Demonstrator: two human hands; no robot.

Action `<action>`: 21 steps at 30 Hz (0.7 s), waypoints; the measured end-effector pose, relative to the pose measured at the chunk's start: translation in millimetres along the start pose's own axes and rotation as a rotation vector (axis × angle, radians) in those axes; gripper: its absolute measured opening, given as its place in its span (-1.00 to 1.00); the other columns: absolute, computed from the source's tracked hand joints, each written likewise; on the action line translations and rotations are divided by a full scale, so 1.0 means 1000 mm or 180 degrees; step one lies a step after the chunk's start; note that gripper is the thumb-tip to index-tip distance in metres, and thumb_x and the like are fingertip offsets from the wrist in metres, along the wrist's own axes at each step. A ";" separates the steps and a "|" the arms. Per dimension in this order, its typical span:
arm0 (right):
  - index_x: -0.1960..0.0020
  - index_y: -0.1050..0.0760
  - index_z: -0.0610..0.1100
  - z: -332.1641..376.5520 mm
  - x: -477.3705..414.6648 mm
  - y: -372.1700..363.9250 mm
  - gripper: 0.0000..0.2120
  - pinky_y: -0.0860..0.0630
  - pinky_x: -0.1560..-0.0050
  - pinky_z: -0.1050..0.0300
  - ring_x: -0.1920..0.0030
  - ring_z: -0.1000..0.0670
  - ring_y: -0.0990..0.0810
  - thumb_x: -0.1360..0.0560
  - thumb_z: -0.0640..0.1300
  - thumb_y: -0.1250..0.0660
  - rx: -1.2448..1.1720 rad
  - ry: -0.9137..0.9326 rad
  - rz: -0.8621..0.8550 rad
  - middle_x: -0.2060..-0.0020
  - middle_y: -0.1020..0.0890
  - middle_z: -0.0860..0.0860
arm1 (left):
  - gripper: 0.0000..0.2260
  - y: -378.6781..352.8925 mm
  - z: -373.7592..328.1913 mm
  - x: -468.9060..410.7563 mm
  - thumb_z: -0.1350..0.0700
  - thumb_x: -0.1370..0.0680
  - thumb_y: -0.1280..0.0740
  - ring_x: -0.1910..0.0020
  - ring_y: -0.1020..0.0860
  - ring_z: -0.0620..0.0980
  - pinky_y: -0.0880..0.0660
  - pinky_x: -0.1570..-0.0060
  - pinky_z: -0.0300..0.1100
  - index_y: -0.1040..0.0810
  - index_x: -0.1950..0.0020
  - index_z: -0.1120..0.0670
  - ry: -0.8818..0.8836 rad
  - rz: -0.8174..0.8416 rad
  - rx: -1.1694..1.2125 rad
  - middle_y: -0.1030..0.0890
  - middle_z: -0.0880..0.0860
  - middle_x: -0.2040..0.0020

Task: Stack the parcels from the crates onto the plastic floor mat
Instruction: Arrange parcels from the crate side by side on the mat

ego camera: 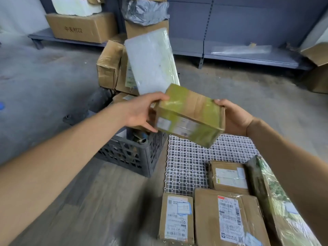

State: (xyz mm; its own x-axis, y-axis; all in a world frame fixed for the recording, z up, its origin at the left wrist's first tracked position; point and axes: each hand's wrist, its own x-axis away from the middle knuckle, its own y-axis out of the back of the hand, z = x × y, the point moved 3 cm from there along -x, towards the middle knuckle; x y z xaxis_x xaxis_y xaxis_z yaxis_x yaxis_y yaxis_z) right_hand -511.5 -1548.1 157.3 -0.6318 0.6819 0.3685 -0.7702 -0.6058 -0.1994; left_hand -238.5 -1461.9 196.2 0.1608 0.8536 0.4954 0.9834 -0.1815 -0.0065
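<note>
Both my hands hold a cardboard parcel (190, 114) wrapped in yellowish tape, tilted in the air above the far edge of the white plastic lattice mat (188, 160). My left hand (142, 112) grips its left end, thumb on top and fingers underneath. My right hand (232, 116) grips its right end. On the near part of the mat lie several parcels: a small labelled box (175, 219), a larger brown one (229, 219), a brown one behind it (229, 176) and a long green-patterned package (276, 197). A dark plastic crate (131, 151) stands left of the mat.
Behind the crate, cardboard boxes (110, 66) and a white bubble-wrapped slab (152, 63) lean in a pile. A grey shelf unit (248, 55) runs along the back wall, with a big carton (81, 27) on a low rack at the left. Bare concrete floor lies at left and right.
</note>
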 end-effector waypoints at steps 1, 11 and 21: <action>-0.40 -0.44 -0.16 -0.006 0.002 0.007 -0.45 -0.53 -0.19 -0.14 -0.19 -0.22 -0.57 -0.58 0.18 -0.15 -0.0054 0.0050 -0.0184 -0.22 -0.58 -0.20 | -0.47 -0.011 0.005 -0.003 -0.13 -0.51 -0.40 -0.19 -0.61 0.21 -0.43 -0.24 0.35 -0.38 -0.44 -0.05 0.0131 0.0190 -0.0144 -0.54 0.10 -0.34; -0.15 -0.54 -0.22 -0.051 -0.024 0.038 -0.36 -0.60 0.04 -0.01 0.06 -0.11 -0.62 -0.45 0.36 -0.32 0.2029 -0.0982 -0.1580 -0.02 -0.63 -0.14 | -0.40 -0.090 0.109 -0.038 0.11 -0.45 -0.52 -0.04 -0.65 0.19 -0.60 -0.07 0.17 -0.27 -0.37 -0.03 0.0639 -0.0436 0.0817 -0.59 0.18 -0.16; -0.23 -0.38 -0.14 -0.099 -0.054 0.020 -0.54 -0.67 0.33 0.04 0.25 -0.06 -0.64 -0.46 -0.01 -0.49 0.1765 -0.0929 -0.1264 0.06 -0.60 -0.13 | -0.51 -0.079 0.177 -0.063 -0.13 -0.50 -0.44 -0.24 -0.50 0.15 -0.49 -0.25 0.08 -0.40 -0.31 0.05 0.1254 -0.0842 0.0861 -0.47 0.18 -0.27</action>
State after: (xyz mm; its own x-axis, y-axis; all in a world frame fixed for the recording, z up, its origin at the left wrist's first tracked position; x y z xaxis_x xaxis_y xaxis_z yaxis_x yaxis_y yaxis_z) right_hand -501.3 -1556.7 43.3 -0.2064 0.8029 0.5592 -0.7298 -0.5070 0.4586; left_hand -311.7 -1414.5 11.9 -0.0876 0.5961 0.7981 0.9810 0.1910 -0.0350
